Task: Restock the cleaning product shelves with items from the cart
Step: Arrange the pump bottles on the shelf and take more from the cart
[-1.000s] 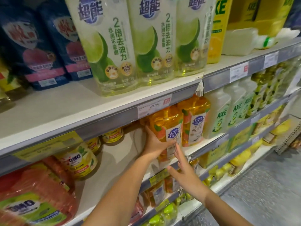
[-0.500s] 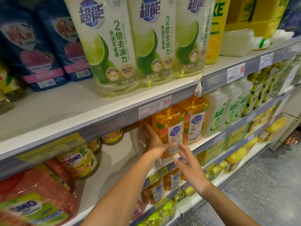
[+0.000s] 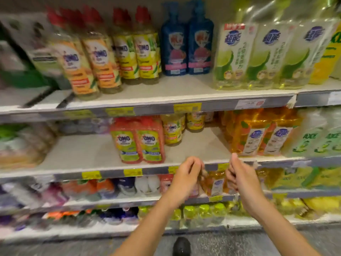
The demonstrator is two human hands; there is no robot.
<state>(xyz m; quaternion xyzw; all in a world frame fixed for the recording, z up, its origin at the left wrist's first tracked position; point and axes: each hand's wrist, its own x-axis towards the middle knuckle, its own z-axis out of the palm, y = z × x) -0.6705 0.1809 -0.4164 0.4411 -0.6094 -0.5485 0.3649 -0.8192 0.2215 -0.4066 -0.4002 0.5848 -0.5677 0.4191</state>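
Two orange dish-soap twin packs (image 3: 258, 133) stand on the middle shelf (image 3: 199, 145) at the right. My left hand (image 3: 186, 174) and my right hand (image 3: 239, 174) hang in front of that shelf's front edge, left of and below the packs. Both have loosely curled fingers and hold nothing. A bare stretch of shelf lies between the orange packs and the red OMO twin pack (image 3: 138, 141). The picture is blurred from head movement. No cart is in view.
The top shelf carries OMO bottles (image 3: 110, 58), blue bottles (image 3: 186, 45) and green lime refill packs (image 3: 258, 56). White AXE bottles (image 3: 313, 141) stand right of the orange packs. Lower shelves hold more bottles (image 3: 217, 183). A dark shoe (image 3: 181, 246) shows on the grey floor.
Both hands have let go of the orange pack and drawn back from the shelf. The view has swung left and pulled back, so more shelving shows.
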